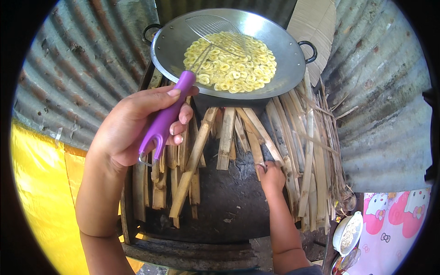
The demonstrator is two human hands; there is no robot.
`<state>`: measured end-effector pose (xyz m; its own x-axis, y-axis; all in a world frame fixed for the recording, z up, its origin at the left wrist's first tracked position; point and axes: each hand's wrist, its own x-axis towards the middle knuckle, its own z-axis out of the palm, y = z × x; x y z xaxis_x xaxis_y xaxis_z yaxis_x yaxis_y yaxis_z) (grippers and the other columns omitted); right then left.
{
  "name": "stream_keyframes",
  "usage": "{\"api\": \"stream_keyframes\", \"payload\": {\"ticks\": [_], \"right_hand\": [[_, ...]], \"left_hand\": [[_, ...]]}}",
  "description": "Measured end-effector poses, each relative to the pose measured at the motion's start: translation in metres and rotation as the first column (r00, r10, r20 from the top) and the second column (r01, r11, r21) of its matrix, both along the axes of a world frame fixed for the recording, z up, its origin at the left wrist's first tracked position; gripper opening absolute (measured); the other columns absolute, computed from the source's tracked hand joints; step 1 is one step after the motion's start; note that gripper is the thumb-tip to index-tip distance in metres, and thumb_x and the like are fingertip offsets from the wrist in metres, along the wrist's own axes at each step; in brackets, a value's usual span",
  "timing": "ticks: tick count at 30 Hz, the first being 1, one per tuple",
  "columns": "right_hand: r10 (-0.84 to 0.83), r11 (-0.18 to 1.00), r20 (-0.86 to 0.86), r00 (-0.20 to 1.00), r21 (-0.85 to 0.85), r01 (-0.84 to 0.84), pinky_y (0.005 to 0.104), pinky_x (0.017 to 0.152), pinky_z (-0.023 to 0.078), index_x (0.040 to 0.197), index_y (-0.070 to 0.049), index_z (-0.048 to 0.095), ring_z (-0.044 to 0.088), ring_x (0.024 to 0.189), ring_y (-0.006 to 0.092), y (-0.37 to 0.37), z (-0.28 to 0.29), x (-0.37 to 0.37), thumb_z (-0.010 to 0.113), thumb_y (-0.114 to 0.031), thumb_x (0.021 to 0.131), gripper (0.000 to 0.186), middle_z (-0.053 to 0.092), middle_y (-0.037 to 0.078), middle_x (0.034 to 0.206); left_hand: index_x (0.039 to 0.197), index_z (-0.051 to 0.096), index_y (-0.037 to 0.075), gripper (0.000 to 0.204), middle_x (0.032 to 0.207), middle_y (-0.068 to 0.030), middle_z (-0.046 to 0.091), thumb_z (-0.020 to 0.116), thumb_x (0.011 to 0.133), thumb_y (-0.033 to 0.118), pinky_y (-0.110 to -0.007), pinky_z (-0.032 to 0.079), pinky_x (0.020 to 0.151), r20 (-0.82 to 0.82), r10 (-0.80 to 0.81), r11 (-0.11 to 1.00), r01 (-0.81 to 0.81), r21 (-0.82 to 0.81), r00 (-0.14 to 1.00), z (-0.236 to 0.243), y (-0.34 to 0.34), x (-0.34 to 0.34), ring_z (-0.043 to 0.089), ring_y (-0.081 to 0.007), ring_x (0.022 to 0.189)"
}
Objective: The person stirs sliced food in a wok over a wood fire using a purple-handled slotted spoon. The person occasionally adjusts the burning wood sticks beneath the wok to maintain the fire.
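Observation:
My left hand (123, 121) is closed round the purple handle of a wire skimmer (166, 117). The skimmer's mesh head lies over the far left part of a wide metal wok (286, 55). Thin, yellow, ring-like slices (238, 73), which look like banana, fill the middle of the wok in a layer. Lower down, my right hand (273, 178) grips the near end of a split wood strip (255, 149). The far ends of this strip and the ones beside it run into the dark opening under the wok. The right fingertips are partly hidden.
Several firewood strips (195, 160) lie left of the opening, and a larger stack (305, 178) lies right. Corrugated metal sheets (385, 91) stand on both sides. A cardboard piece (314, 27) leans behind the wok. A white bowl (340, 236) sits at the lower right by a pink patterned sheet (394, 238).

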<state>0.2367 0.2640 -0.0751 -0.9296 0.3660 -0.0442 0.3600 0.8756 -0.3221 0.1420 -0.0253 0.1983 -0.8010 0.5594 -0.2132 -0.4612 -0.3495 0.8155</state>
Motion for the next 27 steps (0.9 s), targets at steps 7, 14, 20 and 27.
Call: {"api": "stream_keyframes", "payload": {"ticks": [7, 14, 20, 27], "right_hand": [[-0.051, 0.987, 0.079, 0.996, -0.150, 0.063, 0.0433, 0.071, 0.051, 0.096, -0.002, 0.062, 0.066, 0.082, 0.0356, 0.005, -0.003, -0.003, 0.070, -0.030, 0.081, 0.033, 0.067, 0.018, 0.090], [-0.126, 0.981, -0.048, 0.991, -0.152, 0.118, 0.0435, 0.071, 0.051, 0.099, -0.002, 0.060, 0.066, 0.081, 0.0363, -0.005, -0.003, -0.011, 0.071, -0.027, 0.080, 0.033, 0.068, 0.019, 0.088], [-0.137, 0.985, -0.122, 0.983, -0.118, 0.123, 0.0430, 0.067, 0.051, 0.100, -0.004, 0.060, 0.066, 0.076, 0.0359, -0.008, -0.010, -0.012, 0.072, -0.026, 0.079, 0.033, 0.068, 0.018, 0.084], [-0.167, 0.977, -0.126, 0.978, -0.157, 0.147, 0.0425, 0.064, 0.051, 0.102, -0.005, 0.059, 0.065, 0.069, 0.0333, -0.001, -0.014, -0.009, 0.073, -0.028, 0.078, 0.036, 0.066, 0.013, 0.072]], "left_hand": [[0.120, 0.045, -0.006, 0.032, 0.083, -0.0080, 0.058, 0.046, 0.096, 0.015, -0.026, 0.051, 0.060, -0.037, -0.008, 1.000, 0.008, -0.013, 0.999, 0.002, 0.004, 0.001, 0.054, -0.0134, 0.068], [0.122, 0.043, -0.006, 0.035, 0.083, -0.0079, 0.058, 0.046, 0.096, 0.016, -0.026, 0.053, 0.061, -0.035, -0.017, 1.000, 0.017, -0.016, 0.999, 0.003, 0.009, -0.002, 0.055, -0.0125, 0.068], [0.122, 0.043, -0.007, 0.034, 0.083, -0.0082, 0.058, 0.046, 0.096, 0.016, -0.026, 0.053, 0.061, -0.024, -0.028, 1.000, 0.028, 0.006, 0.999, -0.001, 0.012, -0.005, 0.055, -0.0124, 0.068], [0.123, 0.042, -0.006, 0.035, 0.082, -0.0083, 0.059, 0.046, 0.096, 0.015, -0.026, 0.053, 0.060, -0.006, -0.022, 1.000, 0.023, 0.018, 1.000, -0.001, 0.008, -0.007, 0.055, -0.0128, 0.067]]}}
